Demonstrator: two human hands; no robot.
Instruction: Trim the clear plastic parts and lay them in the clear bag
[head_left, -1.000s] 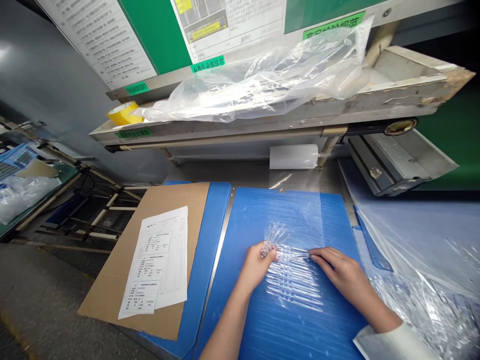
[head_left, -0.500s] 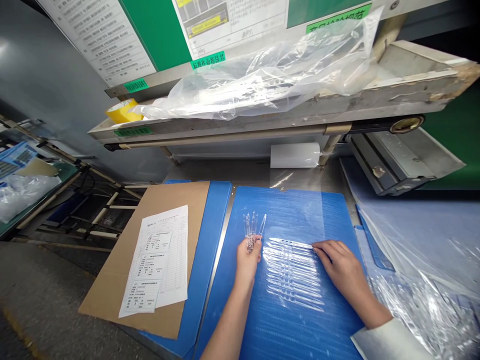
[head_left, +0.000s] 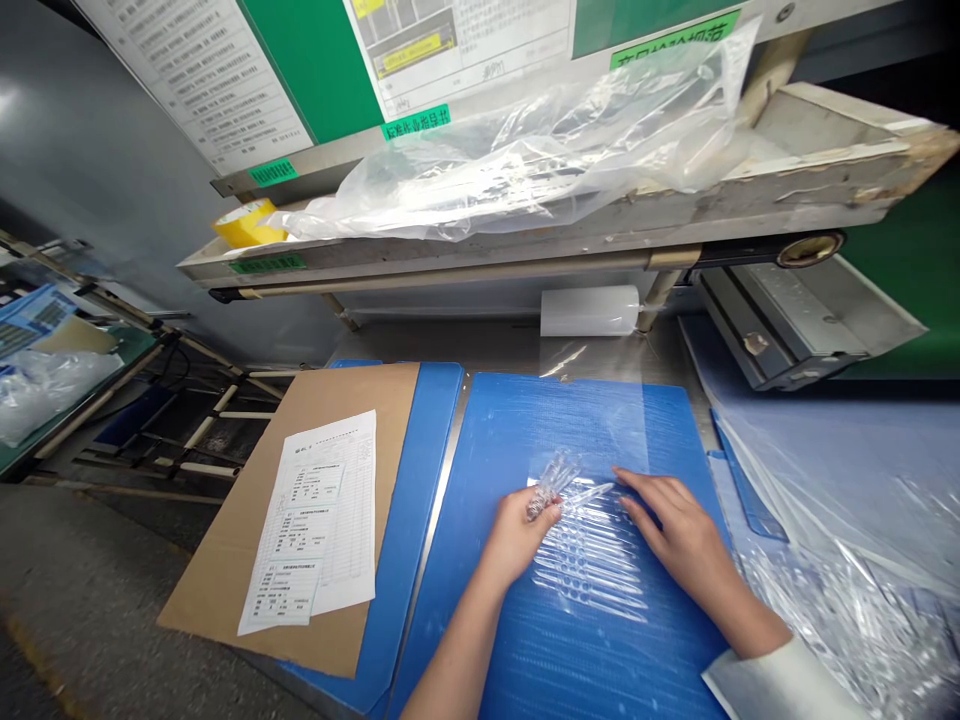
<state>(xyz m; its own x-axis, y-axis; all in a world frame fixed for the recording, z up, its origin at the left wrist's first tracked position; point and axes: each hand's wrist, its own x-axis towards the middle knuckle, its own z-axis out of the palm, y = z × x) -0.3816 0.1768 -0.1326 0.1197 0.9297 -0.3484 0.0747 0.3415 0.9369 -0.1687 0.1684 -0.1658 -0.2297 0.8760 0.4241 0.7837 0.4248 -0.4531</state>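
Observation:
Clear, slender plastic pieces with pointed ends [head_left: 592, 565] lie side by side in a row on a strip of transparent film [head_left: 600, 425], over a blue board [head_left: 499, 415]. My left hand [head_left: 514, 540] is closed round a small bundle of the same clear pieces [head_left: 556, 478], above the row's far left end. Close to the far right end is my right hand [head_left: 679, 525], its thumb and forefinger apart and nothing between them. One slanted piece [head_left: 598, 492] at the top of the row points toward the gap between these fingers.
Behind the board sits a film roll [head_left: 589, 311]. More clear pieces [head_left: 862, 630] are heaped at the right in plastic sheeting. Cardboard [head_left: 225, 560] with papers [head_left: 337, 530] lies left. A shelf edge [head_left: 480, 265] crosses above, bearing a plastic bag [head_left: 525, 165] and yellow tape [head_left: 247, 224].
My left hand has moved right with its bundle, over the row's far end. My right hand has let go of the topmost piece's tip, its fingers spreading. That piece now lies at a slant.

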